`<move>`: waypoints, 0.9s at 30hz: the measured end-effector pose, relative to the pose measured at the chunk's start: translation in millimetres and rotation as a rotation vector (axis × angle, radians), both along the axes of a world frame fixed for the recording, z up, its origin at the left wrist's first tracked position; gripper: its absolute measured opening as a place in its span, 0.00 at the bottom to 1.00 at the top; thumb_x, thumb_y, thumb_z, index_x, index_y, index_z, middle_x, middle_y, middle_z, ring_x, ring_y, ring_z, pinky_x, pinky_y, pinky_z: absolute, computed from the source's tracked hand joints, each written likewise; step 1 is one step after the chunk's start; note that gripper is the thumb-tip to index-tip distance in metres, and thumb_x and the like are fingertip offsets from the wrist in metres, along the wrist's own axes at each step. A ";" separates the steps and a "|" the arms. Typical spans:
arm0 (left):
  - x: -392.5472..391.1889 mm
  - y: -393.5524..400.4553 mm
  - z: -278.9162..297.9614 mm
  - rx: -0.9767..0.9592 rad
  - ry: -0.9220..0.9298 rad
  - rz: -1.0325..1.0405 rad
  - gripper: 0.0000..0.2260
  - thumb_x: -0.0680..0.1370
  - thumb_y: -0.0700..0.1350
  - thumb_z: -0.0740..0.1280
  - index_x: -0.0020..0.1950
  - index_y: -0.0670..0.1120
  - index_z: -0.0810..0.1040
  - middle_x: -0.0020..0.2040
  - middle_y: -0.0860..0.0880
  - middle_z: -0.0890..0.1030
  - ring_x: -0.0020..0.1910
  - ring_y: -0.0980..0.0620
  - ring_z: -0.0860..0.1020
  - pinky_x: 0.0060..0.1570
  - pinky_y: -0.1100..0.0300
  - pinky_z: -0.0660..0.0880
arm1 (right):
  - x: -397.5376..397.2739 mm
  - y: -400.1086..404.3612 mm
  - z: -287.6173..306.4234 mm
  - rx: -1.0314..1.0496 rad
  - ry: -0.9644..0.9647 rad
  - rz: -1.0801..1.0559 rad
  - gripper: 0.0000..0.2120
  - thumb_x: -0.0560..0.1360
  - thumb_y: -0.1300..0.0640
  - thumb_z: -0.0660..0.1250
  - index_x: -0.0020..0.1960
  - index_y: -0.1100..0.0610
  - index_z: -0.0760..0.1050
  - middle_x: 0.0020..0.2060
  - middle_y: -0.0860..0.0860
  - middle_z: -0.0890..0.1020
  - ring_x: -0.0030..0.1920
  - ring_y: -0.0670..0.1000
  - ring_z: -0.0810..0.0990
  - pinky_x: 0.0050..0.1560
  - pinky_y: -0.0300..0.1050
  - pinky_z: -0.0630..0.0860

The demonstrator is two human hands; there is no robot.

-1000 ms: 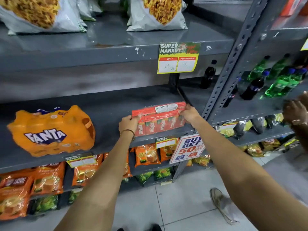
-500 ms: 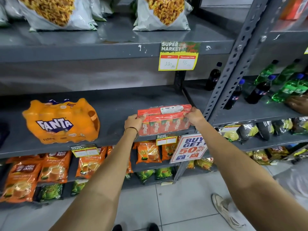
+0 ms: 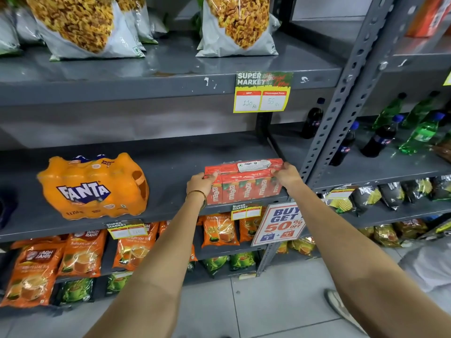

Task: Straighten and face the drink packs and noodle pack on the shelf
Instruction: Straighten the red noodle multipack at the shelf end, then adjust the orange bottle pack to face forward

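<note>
My left hand [image 3: 200,179] and right hand [image 3: 286,173] grip the Maaza pack [image 3: 244,182], nearly squared; Fanta pack [image 3: 94,187] at nine o'clock sits askew.

The hands [image 3: 200,184] cover both ends of the red Maaza pack [image 3: 244,181]; shelf-tag [image 3: 127,231] prices are unreadably blurred.

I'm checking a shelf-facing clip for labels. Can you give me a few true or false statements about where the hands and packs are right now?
1. Both hands grip the red Maaza pack. True: left hand, right hand, one at each end.
2. The Fanta pack sits right of the Maaza pack. False: it sits to its left.
3. The two packs touch. False: bare shelf separates them.
4. The Maaza pack is at the shelf's front edge. True.
</note>
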State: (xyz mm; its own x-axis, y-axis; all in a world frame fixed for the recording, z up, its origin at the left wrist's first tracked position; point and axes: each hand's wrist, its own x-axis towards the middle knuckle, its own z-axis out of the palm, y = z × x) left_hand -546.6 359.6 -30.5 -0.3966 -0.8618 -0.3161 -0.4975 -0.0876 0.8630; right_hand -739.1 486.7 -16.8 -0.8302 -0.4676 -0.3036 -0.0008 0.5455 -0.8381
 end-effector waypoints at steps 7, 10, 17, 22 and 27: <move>0.6 0.9 2.0 -0.016 -0.025 -0.046 0.20 0.77 0.58 0.62 0.59 0.44 0.77 0.56 0.42 0.83 0.55 0.43 0.82 0.57 0.49 0.79 | 3.4 -1.6 5.2 0.054 0.034 -0.015 0.16 0.79 0.61 0.60 0.66 0.63 0.69 0.58 0.61 0.80 0.48 0.58 0.80 0.51 0.48 0.76; 3.6 3.4 5.9 -0.049 -0.085 -0.112 0.22 0.78 0.59 0.60 0.61 0.43 0.76 0.59 0.42 0.82 0.57 0.42 0.81 0.57 0.49 0.78 | 14.3 -3.0 8.8 0.191 0.177 -0.011 0.20 0.78 0.58 0.60 0.67 0.65 0.67 0.60 0.61 0.79 0.57 0.61 0.79 0.53 0.50 0.76; 43.0 -5.3 40.5 -0.560 -0.276 -0.146 0.29 0.80 0.58 0.55 0.76 0.43 0.58 0.77 0.42 0.62 0.76 0.42 0.61 0.72 0.47 0.66 | 89.1 -34.6 26.2 0.216 0.683 0.187 0.27 0.78 0.61 0.58 0.75 0.67 0.56 0.75 0.62 0.61 0.77 0.59 0.56 0.77 0.51 0.55; 126.2 -65.2 64.0 -0.880 -0.318 -0.095 0.27 0.82 0.55 0.51 0.76 0.41 0.58 0.78 0.42 0.60 0.78 0.43 0.54 0.77 0.49 0.51 | 181.2 -91.8 36.0 0.048 0.554 0.320 0.25 0.80 0.60 0.57 0.75 0.66 0.58 0.75 0.62 0.62 0.77 0.58 0.58 0.75 0.47 0.56; 239.7 -130.1 63.6 -0.868 -0.304 0.117 0.27 0.81 0.54 0.53 0.76 0.39 0.58 0.78 0.40 0.59 0.78 0.40 0.53 0.76 0.45 0.48 | 281.0 -144.7 40.3 -0.116 0.223 0.261 0.26 0.81 0.50 0.57 0.75 0.61 0.59 0.72 0.60 0.68 0.72 0.60 0.66 0.70 0.50 0.64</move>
